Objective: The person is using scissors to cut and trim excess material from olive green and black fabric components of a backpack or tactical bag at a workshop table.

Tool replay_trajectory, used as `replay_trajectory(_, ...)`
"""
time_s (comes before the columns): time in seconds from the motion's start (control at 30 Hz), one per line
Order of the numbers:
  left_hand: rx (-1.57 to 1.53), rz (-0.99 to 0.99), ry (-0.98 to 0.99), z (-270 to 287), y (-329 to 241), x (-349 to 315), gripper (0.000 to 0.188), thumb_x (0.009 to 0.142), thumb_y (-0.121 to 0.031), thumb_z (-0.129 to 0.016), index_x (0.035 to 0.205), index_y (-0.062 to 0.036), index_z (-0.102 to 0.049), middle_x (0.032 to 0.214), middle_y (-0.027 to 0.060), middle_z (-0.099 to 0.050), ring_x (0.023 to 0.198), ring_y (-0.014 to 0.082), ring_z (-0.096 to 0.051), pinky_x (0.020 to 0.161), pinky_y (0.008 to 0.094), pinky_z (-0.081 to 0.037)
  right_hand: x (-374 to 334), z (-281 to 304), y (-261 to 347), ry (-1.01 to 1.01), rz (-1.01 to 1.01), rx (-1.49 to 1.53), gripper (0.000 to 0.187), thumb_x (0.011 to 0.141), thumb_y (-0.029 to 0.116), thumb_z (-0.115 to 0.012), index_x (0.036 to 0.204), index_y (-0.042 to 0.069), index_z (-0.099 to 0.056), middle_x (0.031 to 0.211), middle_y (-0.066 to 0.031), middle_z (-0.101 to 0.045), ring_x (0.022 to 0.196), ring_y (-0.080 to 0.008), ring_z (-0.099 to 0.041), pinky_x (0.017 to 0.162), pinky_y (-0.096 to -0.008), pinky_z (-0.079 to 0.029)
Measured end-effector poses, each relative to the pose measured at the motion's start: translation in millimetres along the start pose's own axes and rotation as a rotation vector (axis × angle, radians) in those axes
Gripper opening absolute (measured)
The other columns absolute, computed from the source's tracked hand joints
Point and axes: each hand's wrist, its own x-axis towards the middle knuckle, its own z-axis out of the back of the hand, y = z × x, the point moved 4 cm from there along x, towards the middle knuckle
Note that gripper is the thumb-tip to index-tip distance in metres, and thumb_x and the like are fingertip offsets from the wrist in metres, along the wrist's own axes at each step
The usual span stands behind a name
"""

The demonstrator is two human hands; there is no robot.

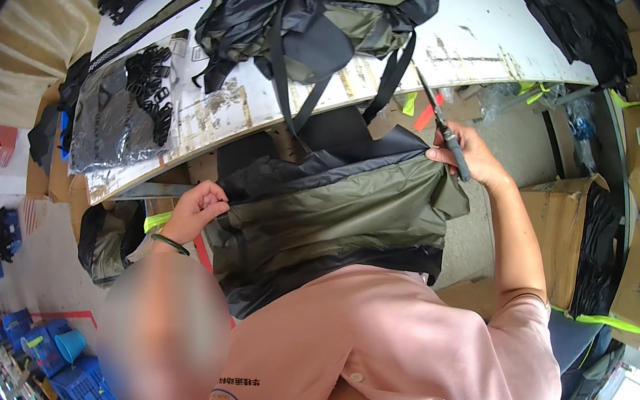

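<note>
Across my lap stretches an olive-green and black fabric piece (335, 206), with dark panels along its far and near sides. My left hand (201, 208) pinches the fabric's left corner between thumb and fingers. My right hand (467, 156) grips the fabric's far right edge and also holds black-handled scissors (448, 132). Their blades point away from me, toward the table edge, and look closed. Some of the scissor handle is hidden by the fingers.
A worn white table (227, 113) lies ahead, carrying a pile of olive and black bags with straps (309, 31) and a clear plastic bag of black buckles (128, 104). Cardboard boxes (556, 229) stand at right. Blue crates (81, 387) are at lower left.
</note>
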Motion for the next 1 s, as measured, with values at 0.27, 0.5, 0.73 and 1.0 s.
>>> replay_trajectory(0.27, 0.245, -0.073, -0.002, 6, 3, 6, 0.032, 0.069, -0.009, -0.08, 0.084, -0.0062, -0.052, 0.077, -0.0065, -0.046, 0.073, 0.0059, -0.04, 0.066, 0.0198, -0.035, 18, 2, -44, -0.036, -0.056, -0.064, 0.036, 0.075, 0.025, -0.078, 0.089, 0.003, -0.054, 0.067, 0.0007, -0.053, 0.053, -0.0092, -0.051, 0.046, -0.0261, -0.041)
replay_trajectory(0.5, -0.185, -0.064, -0.066, -8, -14, -1, 0.031, 0.074, 0.003, -0.073, 0.091, -0.0098, -0.051, 0.084, -0.0066, -0.047, 0.079, 0.0039, -0.044, 0.071, 0.019, -0.038, 20, -23, 16, -0.375, 0.252, -0.573, 0.044, 0.068, 0.029, -0.081, 0.091, 0.002, -0.055, 0.069, -0.0105, -0.056, 0.06, -0.0219, -0.048, 0.058, -0.0339, -0.042)
replay_trajectory(0.73, -0.348, -0.052, -0.052, -16, -13, -9, 0.031, 0.074, 0.005, -0.071, 0.092, -0.0099, -0.051, 0.086, -0.0075, -0.046, 0.08, 0.0024, -0.045, 0.072, 0.0185, -0.039, 12, -136, 107, 0.12, 0.784, -0.862, 0.058, 0.059, 0.05, -0.079, 0.087, 0.005, -0.056, 0.078, -0.0107, -0.063, 0.073, -0.0312, -0.062, 0.068, -0.0404, -0.045)
replay_trajectory(1.0, -0.385, -0.057, -0.023, -17, -19, -17, 0.023, 0.076, 0.005, -0.068, 0.089, -0.0077, -0.054, 0.086, -0.0056, -0.053, 0.081, 0.0034, -0.05, 0.075, 0.0206, -0.042, 26, -185, 119, 0.319, 0.873, -0.97, 0.06, 0.059, 0.052, -0.077, 0.086, 0.003, -0.056, 0.075, -0.013, -0.061, 0.077, -0.0329, -0.06, 0.068, -0.0408, -0.044)
